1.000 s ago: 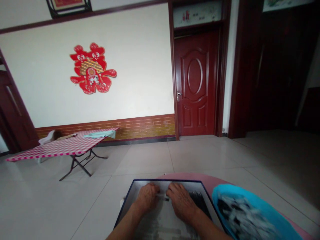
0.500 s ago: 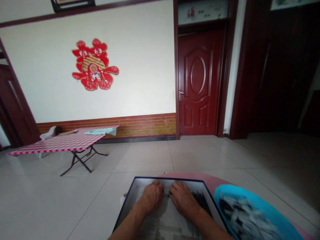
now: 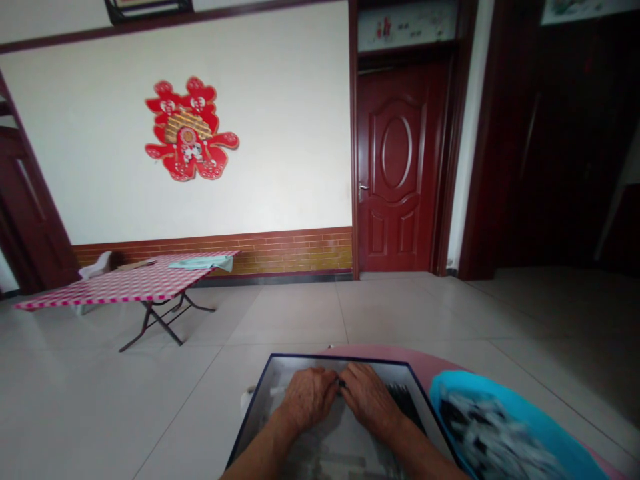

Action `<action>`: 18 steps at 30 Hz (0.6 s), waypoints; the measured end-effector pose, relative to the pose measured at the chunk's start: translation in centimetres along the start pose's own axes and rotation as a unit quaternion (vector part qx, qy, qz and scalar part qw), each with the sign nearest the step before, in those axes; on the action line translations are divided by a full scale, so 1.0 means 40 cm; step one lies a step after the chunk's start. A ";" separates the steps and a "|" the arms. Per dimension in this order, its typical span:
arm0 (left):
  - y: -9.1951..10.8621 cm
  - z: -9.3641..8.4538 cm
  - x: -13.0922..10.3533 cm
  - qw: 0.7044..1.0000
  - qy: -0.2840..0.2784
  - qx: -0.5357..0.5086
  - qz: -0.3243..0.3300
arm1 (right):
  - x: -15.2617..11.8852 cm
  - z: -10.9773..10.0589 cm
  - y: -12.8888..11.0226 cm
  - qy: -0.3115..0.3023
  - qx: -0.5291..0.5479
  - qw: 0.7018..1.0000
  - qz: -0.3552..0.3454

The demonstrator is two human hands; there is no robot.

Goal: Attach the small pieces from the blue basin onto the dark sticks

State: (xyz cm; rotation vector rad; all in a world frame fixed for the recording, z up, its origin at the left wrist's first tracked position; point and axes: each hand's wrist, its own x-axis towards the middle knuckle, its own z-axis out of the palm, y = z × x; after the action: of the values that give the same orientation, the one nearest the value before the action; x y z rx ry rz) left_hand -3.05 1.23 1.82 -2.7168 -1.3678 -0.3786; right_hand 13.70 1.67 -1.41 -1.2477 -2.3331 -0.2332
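Over a shallow, pale-lined box with a dark blue rim (image 3: 340,358), my two hands meet near its far side. My left hand (image 3: 310,399) is closed, its fingertips at a small dark piece (image 3: 341,383) that is too small to name. Fingers of my right hand (image 3: 369,400) are bent and pinched on the same piece from the other side. Beside my right hand, a row of thin dark pieces (image 3: 403,400) lies along the box's right side. Pale flat pieces (image 3: 345,461) show on the box floor between my forearms.
Right of the box is a bright blue basin or bag (image 3: 460,380) filled with blurred black and whitish pieces (image 3: 495,427). Both rest on a pink round surface (image 3: 425,360). A folding table with a checked cloth (image 3: 130,283) stands at left; a red door (image 3: 397,160) is beyond.
My left hand has moved right, and its fingertips now meet those of my right hand at the small dark piece. My right hand has barely shifted.
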 end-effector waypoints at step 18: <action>0.001 0.014 0.006 1.000 -0.014 0.000 0.006 | 0.000 -0.004 -0.003 0.000 0.005 1.000 -0.008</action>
State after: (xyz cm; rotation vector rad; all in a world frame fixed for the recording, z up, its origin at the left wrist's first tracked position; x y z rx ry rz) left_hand -2.77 1.49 1.36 -2.7387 -1.3581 -0.3395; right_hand 13.65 1.53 -1.28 -1.2245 -2.3425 -0.2269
